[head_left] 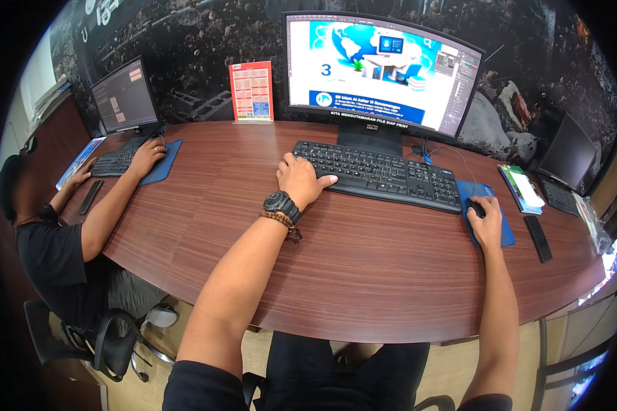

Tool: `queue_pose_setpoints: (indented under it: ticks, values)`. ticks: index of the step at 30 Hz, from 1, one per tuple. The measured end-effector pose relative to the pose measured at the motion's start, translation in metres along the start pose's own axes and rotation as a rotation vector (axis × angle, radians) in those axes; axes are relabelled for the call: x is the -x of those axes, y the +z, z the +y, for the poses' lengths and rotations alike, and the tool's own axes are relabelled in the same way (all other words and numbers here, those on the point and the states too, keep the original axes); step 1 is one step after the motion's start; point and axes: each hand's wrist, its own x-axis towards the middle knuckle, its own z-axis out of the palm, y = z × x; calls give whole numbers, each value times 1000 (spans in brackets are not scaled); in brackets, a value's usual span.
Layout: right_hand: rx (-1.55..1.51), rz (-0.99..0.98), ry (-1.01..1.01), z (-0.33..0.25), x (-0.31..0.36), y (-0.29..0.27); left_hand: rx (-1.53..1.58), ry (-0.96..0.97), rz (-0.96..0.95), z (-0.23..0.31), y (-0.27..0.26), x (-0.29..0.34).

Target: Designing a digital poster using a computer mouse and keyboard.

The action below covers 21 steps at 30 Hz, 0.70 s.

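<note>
Two-handed computer work at a brown wood-grain table (pixel 363 267), seen from above. Left hand (pixel 300 181) at the left end of a black keyboard (pixel 384 177), fingers bent over the keys, thumb stretched along the near edge, gripping nothing; actual pressing of a key impossible to tell. Right hand (pixel 486 216) curled over a small dark mouse (pixel 476 207), on a blue mouse pad (pixel 505 231) just beside the right end of the keyboard. Behind the keyboard, a wide curved monitor (pixel 363 72) with a blue-and-white graphic layout and tool panels along its right side. Step in hand, by judgement: editing of the layout, with keys under the left hand and pointer under the right.

For good execution: rest the left fingers lightly on the keys, without leaning on the keyboard's front edge. Press any modifier key fully before clicking or dragging with the mouse; release only afterwards. Grip the mouse loosely, steer with small wrist movements, and lift and re-centre near the border of the mouse pad. Watch the monitor rather than the hands. Mind the black wristwatch (pixel 281 203) and beaded bracelet (pixel 278 220), liable to scrape the table. Leave the dark oblong device (pixel 537 238), right of the mouse pad, outside the right hand's sweep.
</note>
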Motion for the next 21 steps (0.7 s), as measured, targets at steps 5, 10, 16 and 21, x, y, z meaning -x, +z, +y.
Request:
queue_pose_setpoints:
  ticks: [5, 10, 16, 21]
  values:
    - [6, -1, -6, 2, 0, 1, 7, -14, -13, 0, -1, 0]
    - [8, 0, -1, 4, 0, 1, 14, -22, -28, 2, -3, 0]
    - [38, 6, -23, -11, 2, -1, 10, -21, -14, 1, -1, 0]
    - [186, -26, -309, -17, 1, -3, 36, -12, -19, 2, -2, 1]
